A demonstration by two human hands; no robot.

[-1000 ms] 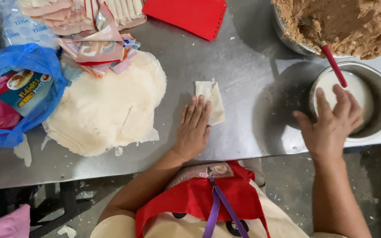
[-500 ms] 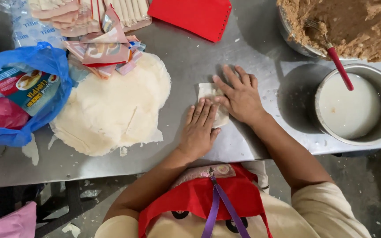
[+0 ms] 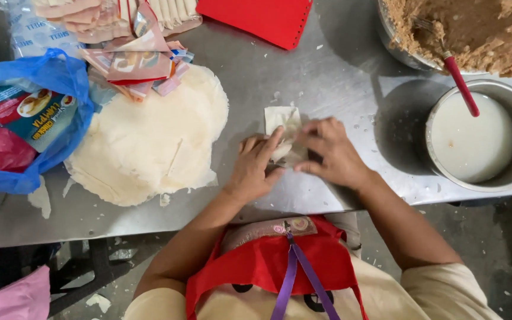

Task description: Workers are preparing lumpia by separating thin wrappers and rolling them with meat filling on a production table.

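Note:
A small pale folded wrapper (image 3: pixel 284 121) lies on the steel table (image 3: pixel 339 77). My left hand (image 3: pixel 256 169) presses on its near left part, fingers pinching the fold. My right hand (image 3: pixel 330 151) grips the wrapper's near right edge, fingers curled over it. The two hands meet over the wrapper, and its lower half is hidden under them. To the left lies a round stack of thin white wrappers (image 3: pixel 149 139).
A metal bowl of white liquid (image 3: pixel 475 142) stands at the right with a red-handled tool (image 3: pixel 460 83) leaning from a big bowl of brown filling (image 3: pixel 475 29). A blue plastic bag (image 3: pixel 31 118), opened packets (image 3: pixel 131 65) and a red notebook (image 3: pixel 256 18) lie at the back and left.
My right hand left the white-liquid bowl and came left onto the wrapper. Both hands now fold it, where only the left hand rested before.

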